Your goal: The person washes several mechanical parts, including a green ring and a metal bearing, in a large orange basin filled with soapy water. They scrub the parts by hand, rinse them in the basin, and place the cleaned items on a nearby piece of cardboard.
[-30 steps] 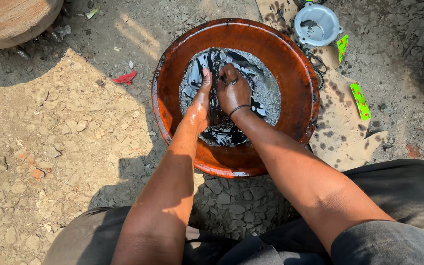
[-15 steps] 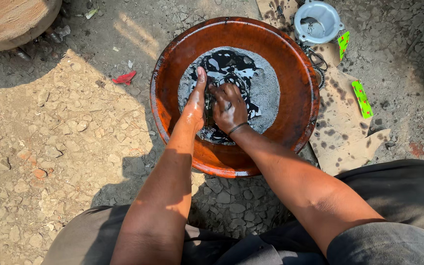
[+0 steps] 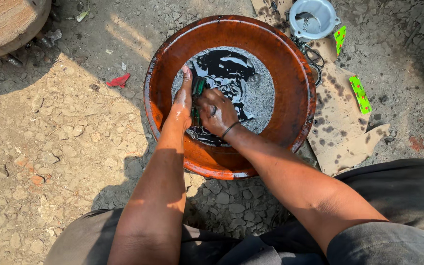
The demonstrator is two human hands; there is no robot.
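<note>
Both hands in orange basin point(image 3: 290, 64), centre-far. Left hand point(image 3: 182, 100) lies flat vs dark green part point(image 3: 197, 93), steadying it; right hand point(image 3: 218, 112) clenched on its near end. Part's long axis runs near-far, betw. the hands, in black oily liquid point(image 3: 231, 68).

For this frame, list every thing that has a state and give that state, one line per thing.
Orange basin: upright on the ground, holding black liquid with grey foam.
Green part: partly in the liquid, between both hands.
Left hand: fingers flat against the part, wet.
Right hand: closed over the part, oil-stained.
Cardboard sheet: flat, oil-spotted, torn edge.
Grey round housing: open side up, on the cardboard.
</note>
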